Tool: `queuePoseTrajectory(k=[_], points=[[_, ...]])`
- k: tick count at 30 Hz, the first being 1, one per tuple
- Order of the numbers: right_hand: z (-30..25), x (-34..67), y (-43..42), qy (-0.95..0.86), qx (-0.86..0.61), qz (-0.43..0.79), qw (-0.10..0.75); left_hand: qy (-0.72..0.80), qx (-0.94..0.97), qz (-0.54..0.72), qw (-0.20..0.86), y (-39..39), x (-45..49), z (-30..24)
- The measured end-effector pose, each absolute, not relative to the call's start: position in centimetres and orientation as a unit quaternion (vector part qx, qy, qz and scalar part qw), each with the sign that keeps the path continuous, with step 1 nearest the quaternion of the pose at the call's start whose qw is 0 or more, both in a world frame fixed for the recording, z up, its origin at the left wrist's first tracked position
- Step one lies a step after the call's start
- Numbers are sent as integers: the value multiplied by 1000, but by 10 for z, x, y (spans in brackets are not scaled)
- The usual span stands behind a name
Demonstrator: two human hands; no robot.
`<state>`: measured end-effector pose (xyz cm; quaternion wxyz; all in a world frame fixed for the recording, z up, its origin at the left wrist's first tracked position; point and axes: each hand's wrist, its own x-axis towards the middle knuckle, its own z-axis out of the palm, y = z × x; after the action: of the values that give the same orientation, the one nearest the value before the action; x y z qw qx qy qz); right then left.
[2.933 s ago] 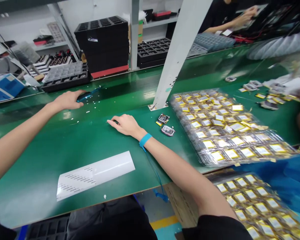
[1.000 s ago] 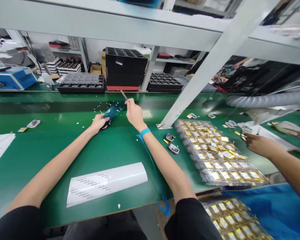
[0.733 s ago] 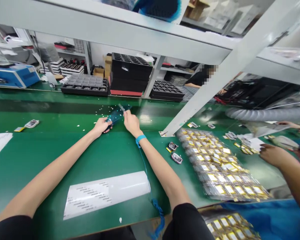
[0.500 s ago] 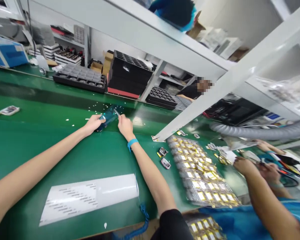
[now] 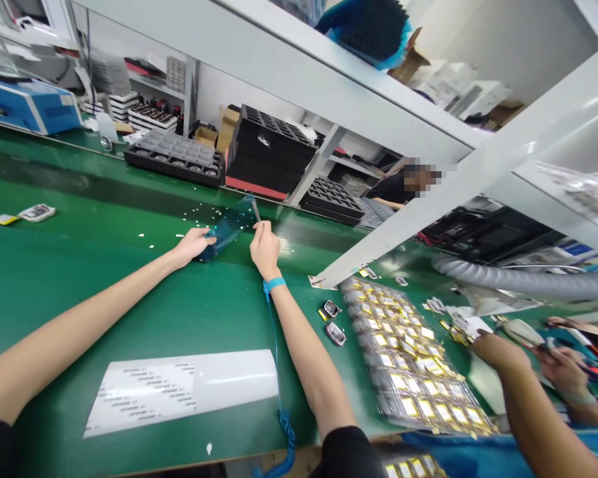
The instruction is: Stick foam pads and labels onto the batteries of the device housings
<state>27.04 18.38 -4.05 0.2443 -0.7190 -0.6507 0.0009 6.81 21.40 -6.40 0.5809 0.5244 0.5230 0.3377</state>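
Note:
My left hand [image 5: 193, 244] pinches the near left end of a translucent blue film sheet [image 5: 230, 224], thumb on top. The sheet is held tilted over the green bench, beside a scatter of small white bits. My right hand [image 5: 266, 249] is closed around slim metal tweezers [image 5: 256, 211]. Their tips are at the far right end of the sheet; whether they grip it I cannot tell. A blue wrist strap [image 5: 274, 284] circles my right wrist, its cord hanging down to the bench edge. Nearer me lies a white printed backing sheet [image 5: 189, 388].
Right of my arm lie two small device housings [image 5: 335, 333] and clear trays of yellow-edged parts [image 5: 413, 358]. A slanted white post [image 5: 393, 232] meets the bench. Black trays [image 5: 272, 149] stand at the back. A co-worker's hands [image 5: 503, 352] work at far right.
My right hand and the tweezers have moved right, away from my left hand. The blue film now looks longer and more spread out. The camera view has shifted slightly.

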Motion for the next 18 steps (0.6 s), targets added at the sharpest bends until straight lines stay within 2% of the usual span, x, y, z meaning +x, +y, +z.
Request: queuePoseTrajectory(k=[18], points=[[-40,265,183,-660,-705,9,258,508,555,353,556,210,69,-62]])
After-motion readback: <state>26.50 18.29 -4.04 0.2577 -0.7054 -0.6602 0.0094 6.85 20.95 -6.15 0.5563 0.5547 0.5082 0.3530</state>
